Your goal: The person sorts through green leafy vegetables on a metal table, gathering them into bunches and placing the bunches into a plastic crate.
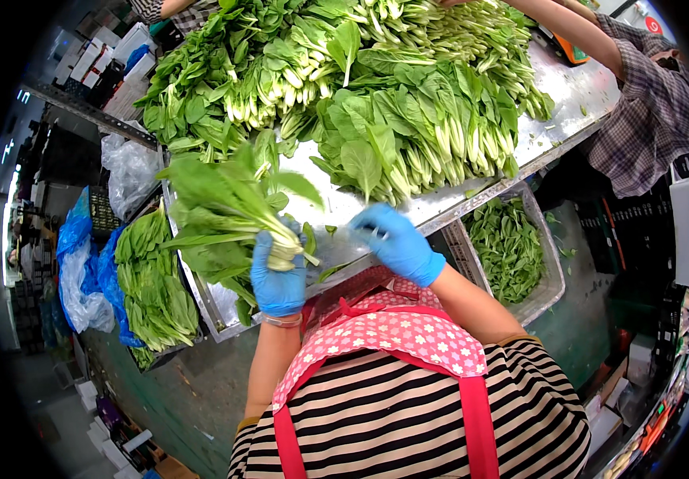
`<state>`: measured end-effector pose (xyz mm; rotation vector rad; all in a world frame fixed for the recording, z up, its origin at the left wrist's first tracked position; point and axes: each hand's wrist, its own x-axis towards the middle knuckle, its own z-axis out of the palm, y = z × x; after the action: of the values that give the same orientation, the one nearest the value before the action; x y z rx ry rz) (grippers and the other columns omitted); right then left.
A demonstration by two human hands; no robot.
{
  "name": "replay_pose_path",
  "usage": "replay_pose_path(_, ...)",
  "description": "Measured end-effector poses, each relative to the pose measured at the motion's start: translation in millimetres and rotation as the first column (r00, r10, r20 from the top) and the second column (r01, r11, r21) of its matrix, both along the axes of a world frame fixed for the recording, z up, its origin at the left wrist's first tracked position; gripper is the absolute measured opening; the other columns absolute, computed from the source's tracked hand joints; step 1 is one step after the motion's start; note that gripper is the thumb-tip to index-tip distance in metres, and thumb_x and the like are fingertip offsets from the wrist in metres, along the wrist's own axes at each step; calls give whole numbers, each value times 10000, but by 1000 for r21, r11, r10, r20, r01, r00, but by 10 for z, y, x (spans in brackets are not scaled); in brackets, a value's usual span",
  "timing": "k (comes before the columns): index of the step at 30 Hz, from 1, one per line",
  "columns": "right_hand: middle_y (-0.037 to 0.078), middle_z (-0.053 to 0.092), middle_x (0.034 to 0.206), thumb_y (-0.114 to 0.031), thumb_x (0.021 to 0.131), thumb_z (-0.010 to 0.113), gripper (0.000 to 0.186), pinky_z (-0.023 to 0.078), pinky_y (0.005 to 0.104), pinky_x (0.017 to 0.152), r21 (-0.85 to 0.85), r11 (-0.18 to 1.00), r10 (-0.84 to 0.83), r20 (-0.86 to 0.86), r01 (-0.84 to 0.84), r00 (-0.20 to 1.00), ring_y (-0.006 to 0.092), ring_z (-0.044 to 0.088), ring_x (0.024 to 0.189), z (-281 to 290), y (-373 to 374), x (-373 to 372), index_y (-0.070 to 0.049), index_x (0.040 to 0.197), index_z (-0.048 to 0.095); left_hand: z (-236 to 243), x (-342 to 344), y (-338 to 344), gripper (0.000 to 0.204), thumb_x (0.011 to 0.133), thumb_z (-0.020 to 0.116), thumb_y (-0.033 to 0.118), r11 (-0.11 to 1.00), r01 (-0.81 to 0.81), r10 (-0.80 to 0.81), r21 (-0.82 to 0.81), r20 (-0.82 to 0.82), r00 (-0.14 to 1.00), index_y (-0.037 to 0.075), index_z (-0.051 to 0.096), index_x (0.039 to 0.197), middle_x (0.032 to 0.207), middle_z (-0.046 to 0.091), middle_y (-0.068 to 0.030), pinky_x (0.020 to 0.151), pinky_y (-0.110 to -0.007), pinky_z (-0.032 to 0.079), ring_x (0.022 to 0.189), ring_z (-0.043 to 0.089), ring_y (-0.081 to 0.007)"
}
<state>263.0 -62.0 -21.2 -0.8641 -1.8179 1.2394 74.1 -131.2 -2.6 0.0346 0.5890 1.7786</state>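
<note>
A bunch of leafy greens (236, 209) with pale stems is gripped in my blue-gloved left hand (278, 275). Its stem ends point right, and the leaves spread to the upper left, blurred in places. My right hand (398, 242), also in a blue glove, hovers near the metal table's (324, 180) front edge, apart from the bunch. Its fingers are curled together; a small pale and dark spot shows between them, too small to name. Beyond my hands lies a large pile of the same greens (424, 128), stems facing me.
Loose leaves fill a plastic crate (556, 275) below the table at right. More greens (153, 279) lie in a crate at left, beside blue and clear plastic bags (85, 279). A co-worker in a checked sleeve (639, 104) reaches over the pile from the right; another sleeve (149, 9) shows at the far left.
</note>
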Motion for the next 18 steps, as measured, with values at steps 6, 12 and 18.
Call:
replay_pose_path(6,60,518,707,-199,717,665,159,422,307,577,287,818,-557,182,499,810,222,515,649,126,156,169,-82,765,567,73,-204,-69,335,835,535,181,995,-95,95,11,-82,992,11,470,1117,1031,570,-115,815,-346,452,929,556,-233)
replay_pose_path(12,43,507,743,-188,703,647,207,362,337,609,681,659,-658,317,319,683,222,496,688,-171,345,149,-123,880,565,-50,34,-61,335,853,504,198,999,39,-39,4,22,999,28,460,1138,1060,563,-124,817,-387,463,941,565,-251)
replay_pose_path(18,36,521,749,-201,725,629,166,386,351,643,649,756,-349,508,-83,787,227,497,719,-188,85,-108,-133,875,604,42,89,-29,360,857,493,205,994,99,-98,51,-27,995,8,437,1153,1072,552,-131,830,-380,456,938,560,-241)
